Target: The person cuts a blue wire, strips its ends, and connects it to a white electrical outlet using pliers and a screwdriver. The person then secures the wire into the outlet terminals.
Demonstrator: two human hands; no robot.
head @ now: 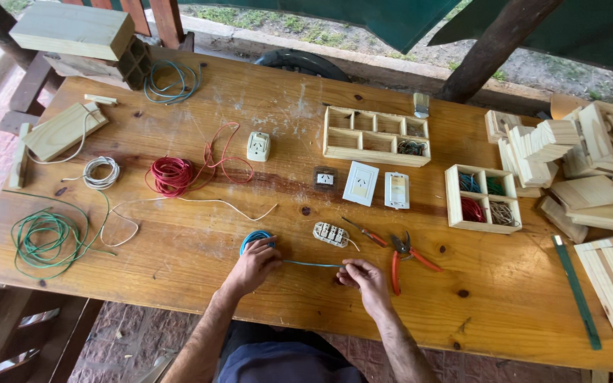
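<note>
Both hands work at the counter's (179, 269) near edge. Left hand (253, 264) clenches a blue wire coil (255, 237); right-hand fingers (352, 271) pinch its free end. The blue wire strand (312, 264) runs taut, left to right, between them. Red-handled pliers (406, 255) lie just right of the right fingers, open wood beyond.
</note>
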